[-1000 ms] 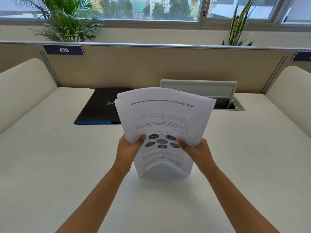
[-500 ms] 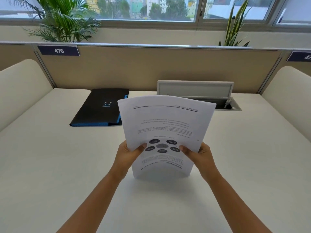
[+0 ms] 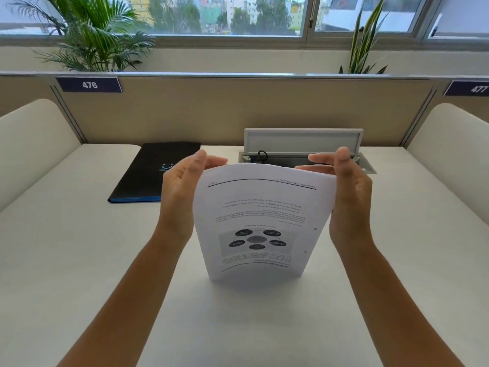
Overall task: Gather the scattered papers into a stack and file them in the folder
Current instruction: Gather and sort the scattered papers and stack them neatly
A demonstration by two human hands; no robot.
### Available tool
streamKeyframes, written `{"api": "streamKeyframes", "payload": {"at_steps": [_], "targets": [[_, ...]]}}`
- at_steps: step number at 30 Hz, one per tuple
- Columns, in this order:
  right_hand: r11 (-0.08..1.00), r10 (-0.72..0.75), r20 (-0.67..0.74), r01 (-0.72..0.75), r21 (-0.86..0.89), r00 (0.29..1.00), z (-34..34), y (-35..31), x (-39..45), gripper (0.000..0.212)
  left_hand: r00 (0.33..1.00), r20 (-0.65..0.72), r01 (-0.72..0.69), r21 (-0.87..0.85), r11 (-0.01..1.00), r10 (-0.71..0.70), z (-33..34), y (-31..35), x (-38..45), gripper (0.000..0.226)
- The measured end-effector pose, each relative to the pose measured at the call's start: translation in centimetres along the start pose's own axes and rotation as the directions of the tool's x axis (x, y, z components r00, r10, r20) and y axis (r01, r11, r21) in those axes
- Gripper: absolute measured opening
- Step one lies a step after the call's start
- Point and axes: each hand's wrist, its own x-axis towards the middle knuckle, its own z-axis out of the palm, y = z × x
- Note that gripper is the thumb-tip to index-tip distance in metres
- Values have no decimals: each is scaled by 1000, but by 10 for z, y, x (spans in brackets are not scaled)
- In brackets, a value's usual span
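A stack of printed white papers (image 3: 260, 221) stands upright on its lower edge in the middle of the white desk (image 3: 79, 260), bowed slightly, with upside-down text and a dark oval diagram facing me. My left hand (image 3: 182, 192) presses flat against the stack's left side, and my right hand (image 3: 346, 197) presses against its right side, fingers extended past the top corners. The black folder (image 3: 156, 173) with a blue edge lies shut at the back left of the desk, behind my left hand.
An open grey cable box (image 3: 304, 144) with its lid raised sits at the back centre. Beige partitions (image 3: 238, 109) and cream side panels (image 3: 31, 144) enclose the desk. Plants (image 3: 90, 35) stand behind the partition under the window.
Both hands slid up from the stack's lower corners to its sides near the top. The fanned sheets have come together into an even stack standing on the desk.
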Motion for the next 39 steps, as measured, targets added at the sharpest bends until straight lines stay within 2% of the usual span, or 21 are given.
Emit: {"api": "streamKeyframes", "payload": {"at_steps": [3, 11, 14, 16, 17, 20, 22, 24, 27, 31, 33, 34, 36, 39], "targets": [[998, 67, -61, -68, -13, 996, 2, 0, 2, 38, 999, -20, 41, 27, 999, -41, 1, -2, 1, 29], [994, 63, -49, -67, -82, 997, -1, 6, 3, 35, 998, 28, 61, 18, 998, -61, -4, -6, 2, 26], [995, 69, -49, -73, -74, 996, 0, 6, 4, 41, 998, 53, 39, -21, 999, -38, -3, -6, 3, 47], [994, 69, -48, -73, -79, 996, 1, 7, 3, 44, 997, 69, 29, 14, 999, -30, -3, -11, -1, 63], [994, 67, -42, -70, -83, 997, 1, 9, 2, 48, 996, 71, 43, 27, 999, -45, -3, -17, -4, 61], [992, 93, -19, -94, -89, 996, -1, 25, -8, 64, 987, 59, 145, 28, 989, -147, -5, -44, -16, 27], [987, 140, 1, -140, -80, 990, -5, 44, -19, 66, 973, 48, 224, 50, 973, -227, -6, -68, -26, 22], [975, 202, 12, -200, -99, 979, -10, 69, -34, 58, 957, 68, 278, 71, 958, -283, -7, -91, -39, 12], [934, 336, 25, -330, -138, 941, -22, 108, -55, 28, 914, 94, 379, 155, 912, -396, -12, -127, -61, 16], [842, 490, 68, -451, -295, 869, -39, 143, -75, 29, 851, 44, 507, 183, 842, -523, -16, -154, -80, 17], [817, 526, 105, -468, -336, 844, -46, 149, -78, 18, 830, 21, 549, 145, 823, -557, -16, -157, -80, 19], [811, 544, 98, -492, -316, 834, -49, 150, -78, 14, 823, 18, 561, 125, 818, -568, -14, -156, -78, 21], [796, 592, 60, -571, -200, 804, -52, 152, -79, 22, 816, 14, 576, 60, 815, -578, -10, -153, -74, 28], [707, 689, 65, -689, 158, 722, -46, 149, -76, 31, 824, -13, 565, -55, 823, -567, -1, -148, -69, 25]]}}
